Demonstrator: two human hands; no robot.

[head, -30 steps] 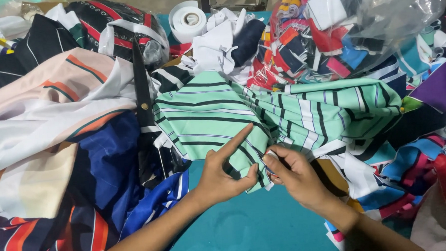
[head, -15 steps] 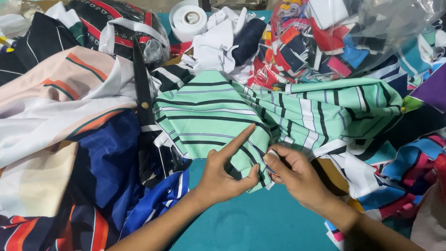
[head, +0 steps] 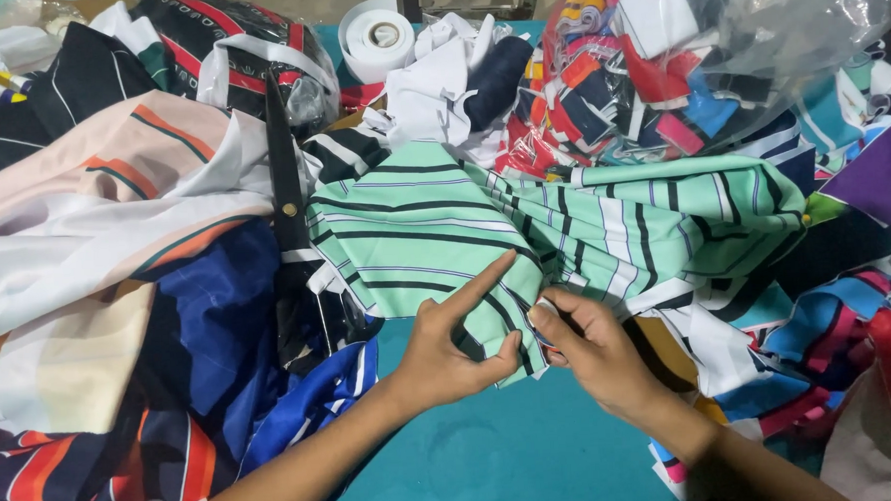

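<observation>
Fingers of both hands pinch lower edge of mint-green striped cloth point(head: 435, 231), rumpled, black-and-white lines.

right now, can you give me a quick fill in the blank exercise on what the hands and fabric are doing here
1. Both hands pinch the edge of a ____ fabric piece with dark stripes.
2. The left hand stretches out its ____ finger over that cloth.
3. Black scissors lie to the ____ of it.
4. The bare table surface is ____ in colour.

Missing words: green; index; left; teal
</observation>
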